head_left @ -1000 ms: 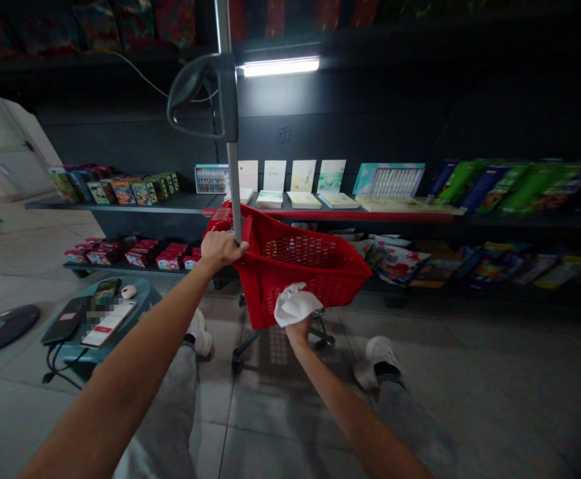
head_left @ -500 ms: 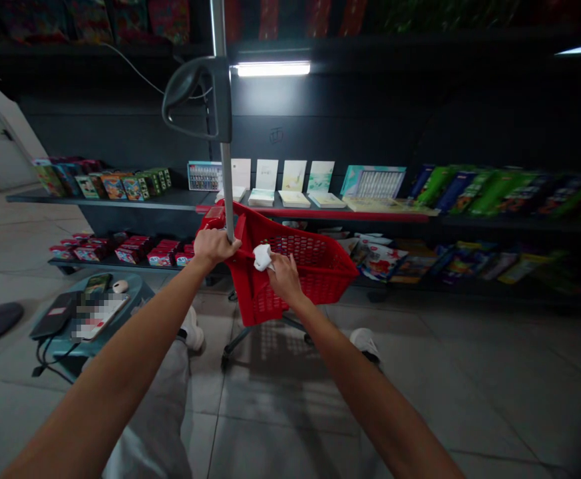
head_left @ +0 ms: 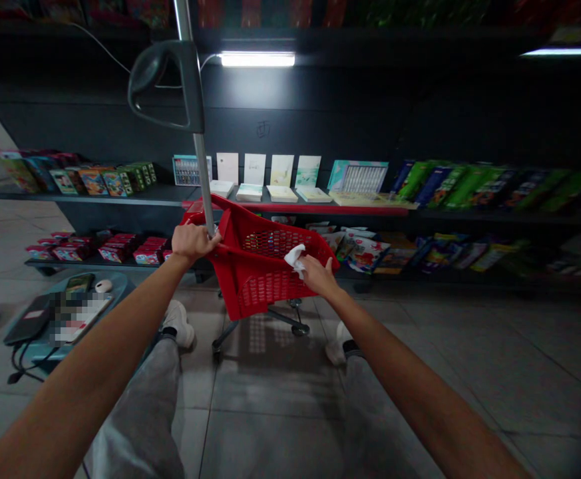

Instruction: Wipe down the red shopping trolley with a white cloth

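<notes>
A red plastic shopping cart [head_left: 250,283] with perforated sides stands on wheels before me. A metal pole [head_left: 203,166] with a grey loop handle [head_left: 166,83] rises at its left end. My left hand [head_left: 193,243] is closed around the foot of that pole, against the cart's upper left corner; the fingers behind are hidden. A crumpled white tissue [head_left: 296,258] is pinched in my right hand [head_left: 320,273], at the cart's near side toward its right end. Whether the tissue touches the plastic, I cannot tell.
Behind the cart, a shelf [head_left: 163,194] carries boxes, upright cards and green packets; bagged goods and red boxes fill the lower shelf. At left, a teal stool [head_left: 120,283] holds a phone, a black device and cables. My feet flank the cart.
My right hand has carried the tissue rightward along the cart's side, from near the left end toward the right end. My left hand keeps its hold. The view has shifted right.
</notes>
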Demonstrator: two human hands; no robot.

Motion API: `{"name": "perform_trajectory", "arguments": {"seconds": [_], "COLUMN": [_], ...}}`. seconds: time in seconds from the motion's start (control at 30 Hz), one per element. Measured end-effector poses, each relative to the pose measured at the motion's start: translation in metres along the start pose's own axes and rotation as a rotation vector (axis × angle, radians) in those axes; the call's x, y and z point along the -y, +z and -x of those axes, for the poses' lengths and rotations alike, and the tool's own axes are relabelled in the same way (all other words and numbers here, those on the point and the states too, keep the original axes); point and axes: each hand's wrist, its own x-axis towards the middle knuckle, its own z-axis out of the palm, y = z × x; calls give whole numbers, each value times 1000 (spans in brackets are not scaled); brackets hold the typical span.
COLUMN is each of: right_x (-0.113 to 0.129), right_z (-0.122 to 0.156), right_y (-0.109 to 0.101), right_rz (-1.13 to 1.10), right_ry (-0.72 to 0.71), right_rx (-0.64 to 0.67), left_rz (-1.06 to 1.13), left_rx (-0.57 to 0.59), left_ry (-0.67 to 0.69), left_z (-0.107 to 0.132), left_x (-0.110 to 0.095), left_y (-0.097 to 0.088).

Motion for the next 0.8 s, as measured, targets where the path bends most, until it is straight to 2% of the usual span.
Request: {"name": "perform_trajectory", "arguments": {"seconds": [0.17,0.27,0.37,0.47,0.53,0.63,0.67,0.8], "right_x": [-49,-69,-71,-55,-40,-17,-10,11], "right_z": [23,39,51,57,62,71,75,84], "right_y": [-11,-13,-10,-8,-8,-10,-11,-11], "right_rz": [113,117,135,153,162,171,173,172], "right_ry": [54,61,56,23,6,22,27,6], "right_rx": [2,-2,-3,-6,-7,-9,-9,4], "left_rz": [44,99,169,267,358,555,615,813], "left_rx": [-23,-88,-216,-345,-353,-243,-201,-42], "left_ry": [12,4,-39,-208,-359,-627,-671,-618], "left_z": [-5,-7,-5,2,9,29,37,73], "left_x": [12,20,23,17,8,-16,-28,-92], "left_y": [7,14,23,37,50,71,77,91]}}
